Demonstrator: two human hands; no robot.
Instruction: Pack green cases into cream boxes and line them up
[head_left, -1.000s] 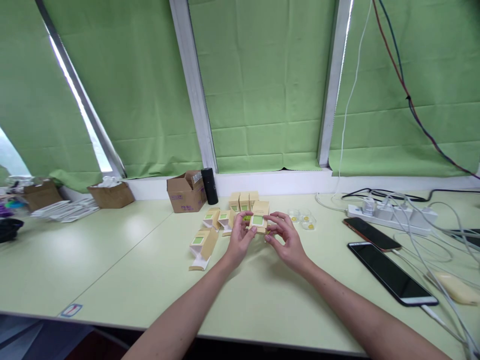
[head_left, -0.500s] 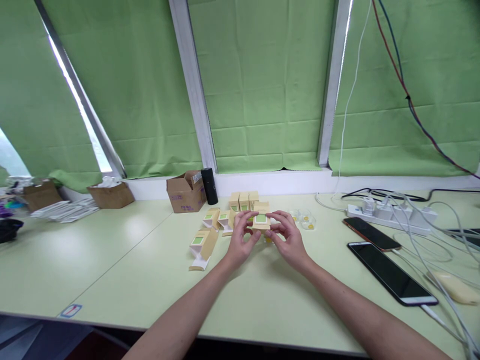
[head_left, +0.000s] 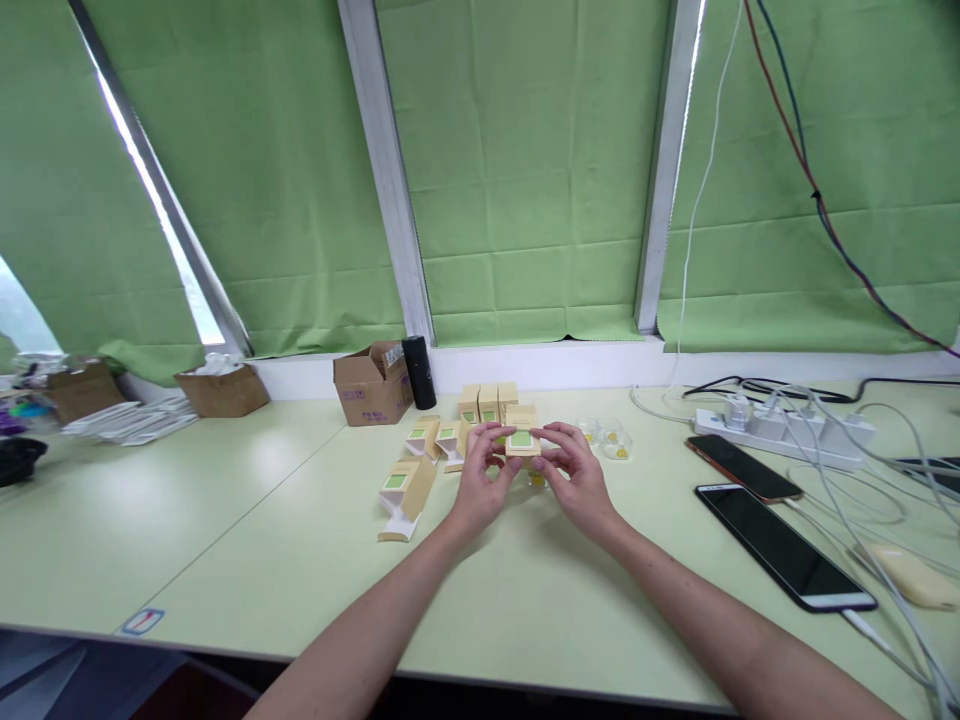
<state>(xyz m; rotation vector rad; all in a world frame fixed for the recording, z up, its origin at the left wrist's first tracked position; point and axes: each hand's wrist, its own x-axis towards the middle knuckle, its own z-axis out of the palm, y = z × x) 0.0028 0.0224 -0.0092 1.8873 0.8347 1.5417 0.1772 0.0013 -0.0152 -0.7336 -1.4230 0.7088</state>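
Shifted since a second earlier: the small box (head_left: 522, 438), then tilted in looser fingers, is now held level, with both hands drawn in closer about it. Item one, the small box, tan card with a green label, is kept over the table (head_left: 225, 500) in front of the person; whether its underside touches the table cannot be told. Left hand (head_left: 484, 480): partly curled, thumb and fingertips pinched on the box's left end. Right hand (head_left: 577, 478): likewise partly curled, pinched on the right end, so that the labelled face is apparently kept upward and steady between the two grips. Just behind the small box, three like boxes (head_left: 488, 398) are stood upright in a close row, seemingly as finished stock. To the left of the small box, several opened boxes (head_left: 405, 485) are laid on their sides with white flaps out. Further left and behind it, a brown carton (head_left: 373, 383) and a black cylinder (head_left: 419, 371) are set by the sill. Just right of the small box, clear cups (head_left: 611, 437) with yellow contents are grouped within easy reach. Well to its right, two phones (head_left: 784, 545) and a power strip (head_left: 784, 425) are kept among cables.
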